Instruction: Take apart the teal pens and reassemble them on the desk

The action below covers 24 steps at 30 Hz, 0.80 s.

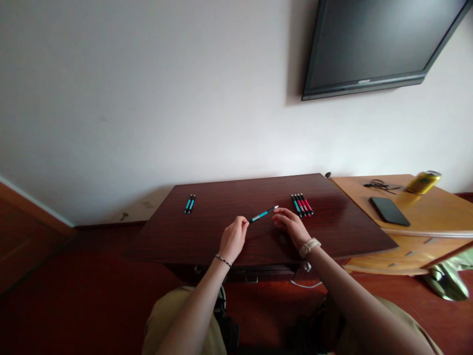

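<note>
Khaki-clad knees sit lowest in view, and above them the left hand (233, 237) pinches the near end of a teal pen (263, 214), lifted just over the dark wooden table (185, 236). Its long axis runs left-to-right, tip angled up toward the far right, while the right hand (290, 225) rests loosely curled, holding nothing, beside it. Bare tabletop lies between 2 teal pens (189, 203) at far left and a mixed row of pens (302, 204) at right; no writing is legible.

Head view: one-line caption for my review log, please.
Seated at a dark wooden table, left hand pinches a teal pen; right hand rests beside it.
</note>
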### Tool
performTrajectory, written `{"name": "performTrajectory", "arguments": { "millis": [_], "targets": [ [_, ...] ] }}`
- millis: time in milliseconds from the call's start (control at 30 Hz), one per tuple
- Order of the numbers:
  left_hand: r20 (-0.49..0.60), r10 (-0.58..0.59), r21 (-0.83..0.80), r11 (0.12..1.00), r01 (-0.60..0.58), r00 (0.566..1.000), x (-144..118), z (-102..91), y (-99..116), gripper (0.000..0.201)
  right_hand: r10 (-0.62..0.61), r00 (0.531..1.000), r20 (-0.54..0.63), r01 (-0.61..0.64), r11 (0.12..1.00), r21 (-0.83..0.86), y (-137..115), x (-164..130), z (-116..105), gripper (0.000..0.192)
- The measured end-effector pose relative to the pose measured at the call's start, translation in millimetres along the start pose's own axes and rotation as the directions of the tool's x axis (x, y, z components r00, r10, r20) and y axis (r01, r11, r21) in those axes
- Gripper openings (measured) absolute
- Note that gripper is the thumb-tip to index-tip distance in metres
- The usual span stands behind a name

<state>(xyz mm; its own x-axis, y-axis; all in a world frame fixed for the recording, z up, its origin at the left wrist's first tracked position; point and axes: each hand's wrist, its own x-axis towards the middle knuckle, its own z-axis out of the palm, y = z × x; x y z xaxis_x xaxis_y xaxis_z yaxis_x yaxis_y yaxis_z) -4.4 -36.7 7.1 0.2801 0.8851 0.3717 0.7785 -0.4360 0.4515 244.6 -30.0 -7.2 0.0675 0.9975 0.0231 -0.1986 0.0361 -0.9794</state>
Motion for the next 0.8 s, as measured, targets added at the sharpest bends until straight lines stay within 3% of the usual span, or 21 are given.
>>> {"name": "performTrajectory", "arguments": {
  "millis": [133, 267, 533, 800],
  "targets": [
    [0.052, 0.066, -0.062, 0.996, -0.062, 0.997, 14.3, -0.2, -2.0, 0.017, 0.018, 0.999, -0.037, -0.013, 0.991, 0.131, -1.1, 0.5, 3.1, 0.047],
    [0.040, 0.044, -0.195, 0.980, -0.036, 0.998, 18.6, 4.2, -10.9, 0.021, -0.007, 0.998, -0.057, 0.014, 0.992, 0.122, 2.9, 2.9, 6.6, 0.044],
    [0.045, -0.147, -0.555, 0.819, 0.147, 0.988, 15.3, 21.8, -21.5, 0.029, -0.153, 0.988, -0.019, 0.146, 0.971, -0.189, 12.5, -0.3, 16.3, 0.049],
    [0.029, -0.247, -0.638, 0.742, 0.208, 0.969, 21.1, 24.2, -25.7, 0.040, -0.124, 0.991, 0.043, 0.130, 0.915, -0.381, 8.3, -7.2, 22.4, 0.060]
  ]
}}
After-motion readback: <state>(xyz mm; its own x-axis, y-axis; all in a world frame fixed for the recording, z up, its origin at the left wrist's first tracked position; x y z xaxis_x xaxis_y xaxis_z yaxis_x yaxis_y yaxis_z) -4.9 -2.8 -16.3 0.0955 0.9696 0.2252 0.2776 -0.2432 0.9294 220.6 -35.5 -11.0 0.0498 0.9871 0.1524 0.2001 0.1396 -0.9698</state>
